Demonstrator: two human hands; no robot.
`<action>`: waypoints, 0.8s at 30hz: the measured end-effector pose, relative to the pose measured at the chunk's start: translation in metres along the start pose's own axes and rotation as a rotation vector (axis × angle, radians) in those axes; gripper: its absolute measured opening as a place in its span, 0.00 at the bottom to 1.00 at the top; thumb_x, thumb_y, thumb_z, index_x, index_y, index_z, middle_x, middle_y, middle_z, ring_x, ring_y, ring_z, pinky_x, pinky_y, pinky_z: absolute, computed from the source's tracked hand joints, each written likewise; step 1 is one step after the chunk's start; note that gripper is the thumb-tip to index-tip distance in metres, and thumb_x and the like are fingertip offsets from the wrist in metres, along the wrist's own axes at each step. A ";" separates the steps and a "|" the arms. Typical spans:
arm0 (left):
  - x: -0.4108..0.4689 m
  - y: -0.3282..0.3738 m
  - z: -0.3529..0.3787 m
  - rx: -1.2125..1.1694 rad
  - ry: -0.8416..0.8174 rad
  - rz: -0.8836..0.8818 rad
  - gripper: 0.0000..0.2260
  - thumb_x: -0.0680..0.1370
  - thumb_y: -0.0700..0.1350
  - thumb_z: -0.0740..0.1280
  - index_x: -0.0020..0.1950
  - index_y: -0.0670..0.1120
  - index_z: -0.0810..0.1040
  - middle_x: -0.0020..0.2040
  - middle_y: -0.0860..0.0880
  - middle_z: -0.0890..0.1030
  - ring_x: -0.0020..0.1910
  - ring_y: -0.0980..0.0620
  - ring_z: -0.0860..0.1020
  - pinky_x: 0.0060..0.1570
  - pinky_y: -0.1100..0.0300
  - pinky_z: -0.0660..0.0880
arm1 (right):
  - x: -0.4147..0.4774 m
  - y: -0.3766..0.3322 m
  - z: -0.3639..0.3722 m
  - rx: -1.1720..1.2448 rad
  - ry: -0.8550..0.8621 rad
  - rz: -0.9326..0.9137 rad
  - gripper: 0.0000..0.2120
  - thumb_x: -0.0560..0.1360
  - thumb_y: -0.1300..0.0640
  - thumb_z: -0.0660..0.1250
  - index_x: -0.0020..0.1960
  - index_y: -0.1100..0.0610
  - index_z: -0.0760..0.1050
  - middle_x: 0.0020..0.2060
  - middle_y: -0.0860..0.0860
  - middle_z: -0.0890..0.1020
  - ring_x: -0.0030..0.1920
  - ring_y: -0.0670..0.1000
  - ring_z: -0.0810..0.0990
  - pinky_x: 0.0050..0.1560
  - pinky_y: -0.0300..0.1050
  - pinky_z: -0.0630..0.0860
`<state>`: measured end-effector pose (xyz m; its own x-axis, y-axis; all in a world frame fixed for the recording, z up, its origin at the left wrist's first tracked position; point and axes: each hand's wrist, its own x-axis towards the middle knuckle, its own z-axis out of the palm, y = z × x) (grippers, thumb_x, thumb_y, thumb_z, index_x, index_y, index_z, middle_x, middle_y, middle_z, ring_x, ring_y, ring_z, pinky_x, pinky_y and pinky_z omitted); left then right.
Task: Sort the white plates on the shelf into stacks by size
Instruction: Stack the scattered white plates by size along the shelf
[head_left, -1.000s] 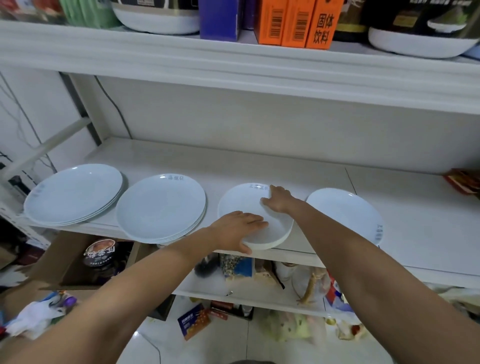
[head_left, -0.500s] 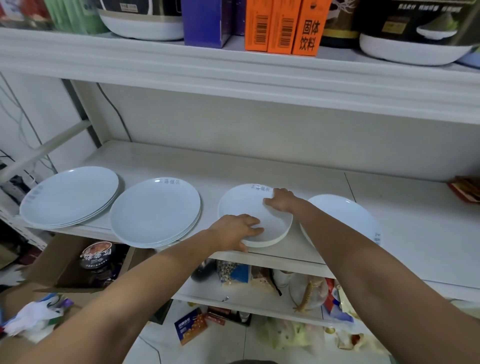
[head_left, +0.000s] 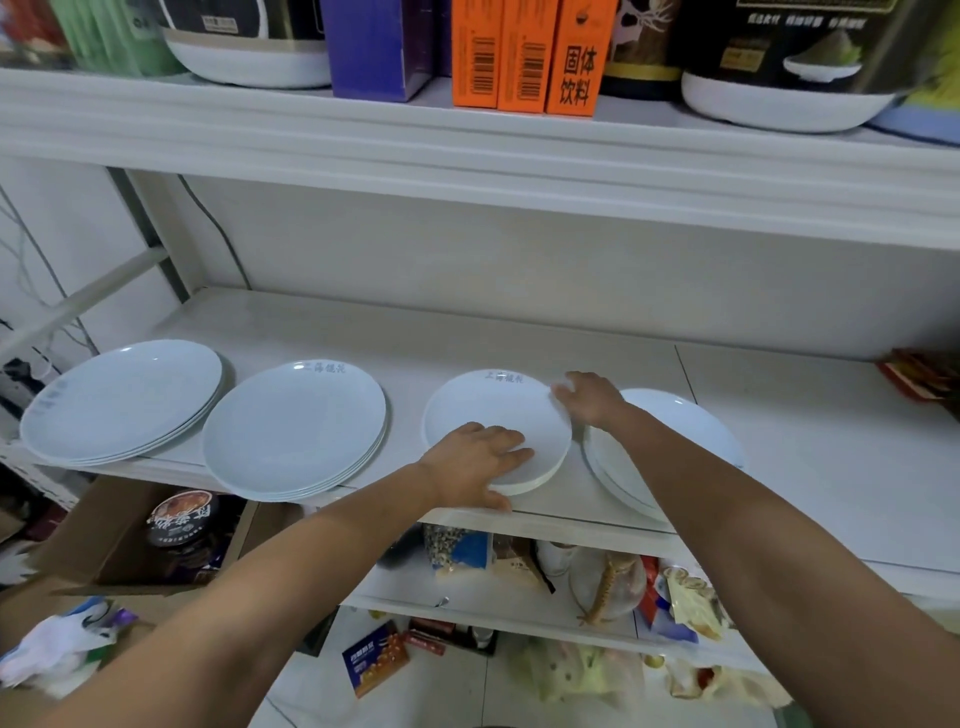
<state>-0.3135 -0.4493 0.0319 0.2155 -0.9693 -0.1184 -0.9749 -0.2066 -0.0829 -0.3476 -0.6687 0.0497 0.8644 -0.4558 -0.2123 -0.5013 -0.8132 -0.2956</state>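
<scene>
Hands frame the small stack (head_left: 496, 423) on the shelf (head_left: 805, 431). Nearest, the left hand (head_left: 475, 460) lies flat on the front rim, fingers spread and together with the thumb at the shelf edge, pressing rather than gripping. Beyond it, the right hand (head_left: 589, 397) touches the back right rim, fingers loosely apart; whether it pinches the edge I cannot tell.

To square this stack well, I would keep both palms on opposite rims and nudge gently, since the front edge overhangs the shelf lip and the right stack (head_left: 670, 441) sits just beside it.

Further left stand 2 larger stacks, the middle stack (head_left: 293, 428) and the far-left stack (head_left: 122, 400).

Compared with 0.5 s ago, the right hand has slid from the top rim toward the right rim; the left hand has barely shifted.
</scene>
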 end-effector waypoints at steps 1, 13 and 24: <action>0.005 0.006 -0.002 -0.002 0.018 0.006 0.34 0.77 0.62 0.60 0.79 0.50 0.54 0.78 0.50 0.55 0.76 0.49 0.57 0.74 0.53 0.55 | -0.003 0.013 -0.003 -0.016 0.029 0.020 0.26 0.81 0.46 0.52 0.72 0.61 0.65 0.71 0.60 0.69 0.70 0.60 0.67 0.69 0.50 0.64; 0.097 0.102 -0.013 0.106 0.114 0.223 0.35 0.71 0.61 0.70 0.71 0.44 0.69 0.69 0.45 0.73 0.66 0.48 0.74 0.67 0.55 0.69 | -0.039 0.134 -0.022 -0.046 0.096 0.262 0.28 0.80 0.42 0.51 0.74 0.58 0.61 0.73 0.58 0.65 0.72 0.59 0.64 0.71 0.53 0.60; 0.140 0.146 -0.010 -0.008 0.129 0.217 0.31 0.77 0.57 0.64 0.73 0.42 0.65 0.73 0.43 0.67 0.71 0.43 0.67 0.71 0.51 0.62 | -0.033 0.158 -0.029 0.070 -0.014 0.231 0.30 0.80 0.42 0.53 0.77 0.57 0.56 0.74 0.57 0.63 0.73 0.60 0.62 0.72 0.54 0.60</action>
<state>-0.4260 -0.6161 0.0135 -0.0069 -1.0000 -0.0050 -0.9981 0.0072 -0.0617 -0.4545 -0.7925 0.0368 0.7263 -0.6210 -0.2945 -0.6873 -0.6609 -0.3015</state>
